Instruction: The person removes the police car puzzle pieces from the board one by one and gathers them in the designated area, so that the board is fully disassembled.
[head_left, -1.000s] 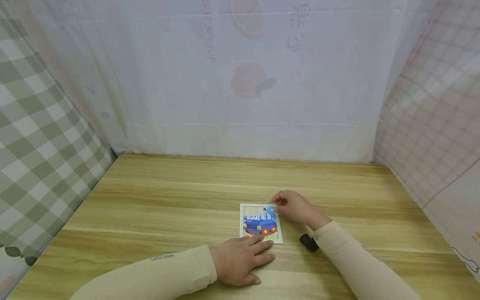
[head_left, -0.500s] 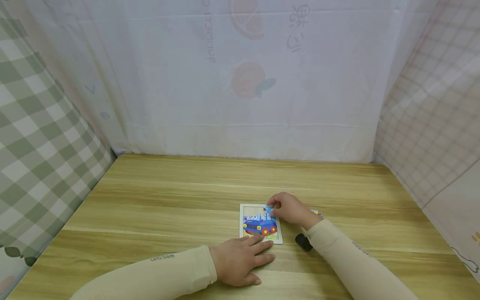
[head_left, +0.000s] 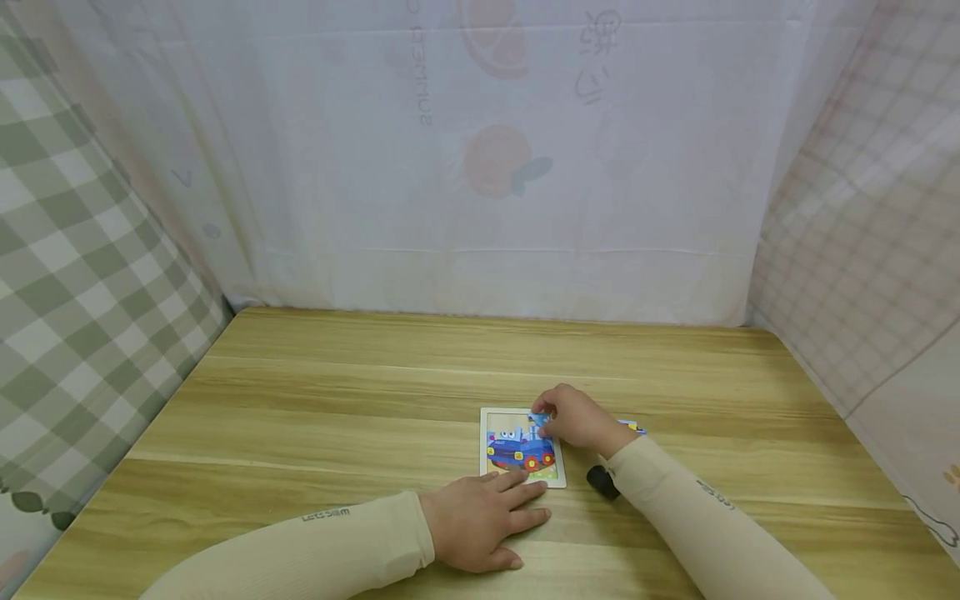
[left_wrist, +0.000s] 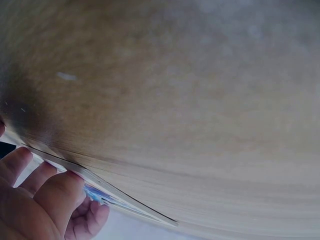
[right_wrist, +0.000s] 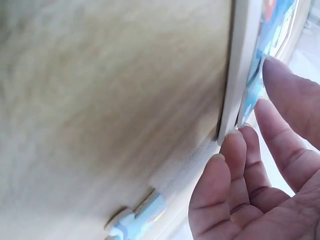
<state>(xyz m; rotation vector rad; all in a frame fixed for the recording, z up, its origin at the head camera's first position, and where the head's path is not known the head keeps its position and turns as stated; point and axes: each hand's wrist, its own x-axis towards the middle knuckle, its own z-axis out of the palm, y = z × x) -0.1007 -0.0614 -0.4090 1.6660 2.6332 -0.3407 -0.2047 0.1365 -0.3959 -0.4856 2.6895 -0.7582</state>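
A jigsaw puzzle (head_left: 513, 450) with a blue cartoon car lies in a pale-framed tray (head_left: 483, 429) on the table. Its upper-left part shows bare backing. My left hand (head_left: 483, 521) rests flat with straight fingers across the tray's lower edge. At the upper-right corner my right hand (head_left: 581, 417) pinches a blue puzzle piece (head_left: 537, 421) over the picture. In the right wrist view the thumb touches this piece (right_wrist: 254, 95), while other fingertips meet the frame's corner. Whether the piece is fully seated cannot be told.
A loose puzzle piece (head_left: 632, 427) lies right of the tray, partly behind the right wrist; the right wrist view shows it too. A black device (head_left: 602, 482) sits under the right sleeve. White cloth (head_left: 375, 167) hangs behind the wooden table.
My right hand has shifted slightly left over the tray's upper-right corner with the blue puzzle piece. The loose piece has come into view beside its wrist. My left hand stays put.
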